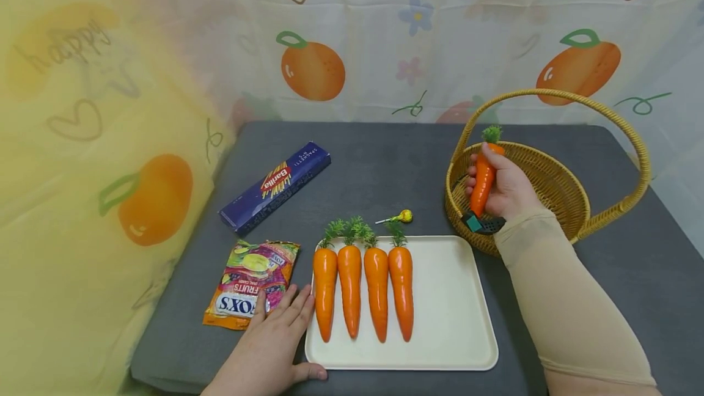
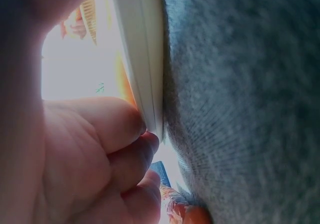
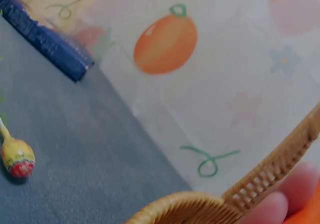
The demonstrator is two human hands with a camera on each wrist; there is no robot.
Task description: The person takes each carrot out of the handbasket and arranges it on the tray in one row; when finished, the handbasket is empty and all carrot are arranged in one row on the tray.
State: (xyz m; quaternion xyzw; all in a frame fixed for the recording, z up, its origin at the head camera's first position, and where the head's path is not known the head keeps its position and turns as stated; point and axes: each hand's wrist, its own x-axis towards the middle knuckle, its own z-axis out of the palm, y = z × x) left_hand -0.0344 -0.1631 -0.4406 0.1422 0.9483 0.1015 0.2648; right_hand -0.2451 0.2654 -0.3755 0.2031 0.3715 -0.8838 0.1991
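Observation:
My right hand (image 1: 508, 185) grips an orange toy carrot (image 1: 483, 179) with a green leafy top, above the left part of a wicker basket (image 1: 555, 182). The carrot hangs with its tip down. At the tray's left edge, my left hand (image 1: 275, 338) rests with fingers spread, the thumb at the front corner. Its fingertips touch the rim of the cream tray (image 1: 451, 304) and lie over the edge of a candy bag (image 1: 250, 280). Several carrots (image 1: 376, 292) lie side by side on the tray's left half, leafy tops toward the back.
A blue spaghetti box (image 1: 275, 188) lies slanted at the back left of the grey table (image 1: 379, 157). Behind the tray is a yellow-wrapped lollipop (image 1: 405, 216). The basket's tall handle (image 1: 632, 139) arches over its opening. A printed curtain (image 1: 363, 35) hangs along the back.

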